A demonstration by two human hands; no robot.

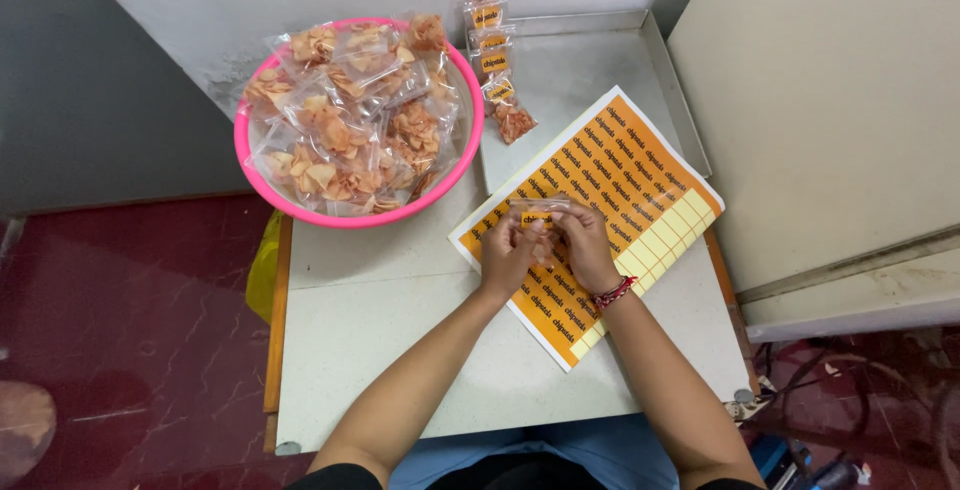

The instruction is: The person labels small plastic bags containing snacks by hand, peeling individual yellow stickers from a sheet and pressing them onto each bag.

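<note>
Your fingertips are pinched together on a small clear packet (540,212), which you hold just above the sticker sheet (625,170). Both your left hand (508,250) and your right hand (585,245) are curled in tight, thumbs facing each other, with the packet's top edge caught between them. An orange sticker (537,218) shows on the packet between your thumbs. I cannot tell whether it is fully pressed flat or only tacked on at one side, because your fingers cover its edges.

By the look of it, you are at the labelling step: the sticker is on the packet and is being smoothed down. The next move calls for a firm press across the whole sticker without crushing the chips inside, then a free hand to set the packet down.

Under your hands, the sheet lies at an angle on the table (380,330). Most of its orange stickers are in place, while the blank yellow squares along its right edge show where some are gone. A red bracelet (614,293) sits on your right wrist.

Further out, a row of labelled packets (495,65) lies on the metal tray (600,50) beyond the sheet. To your left, well apart from your hands, the pink bowl (262,182) is heaped with unlabelled chip packets (350,120).
</note>
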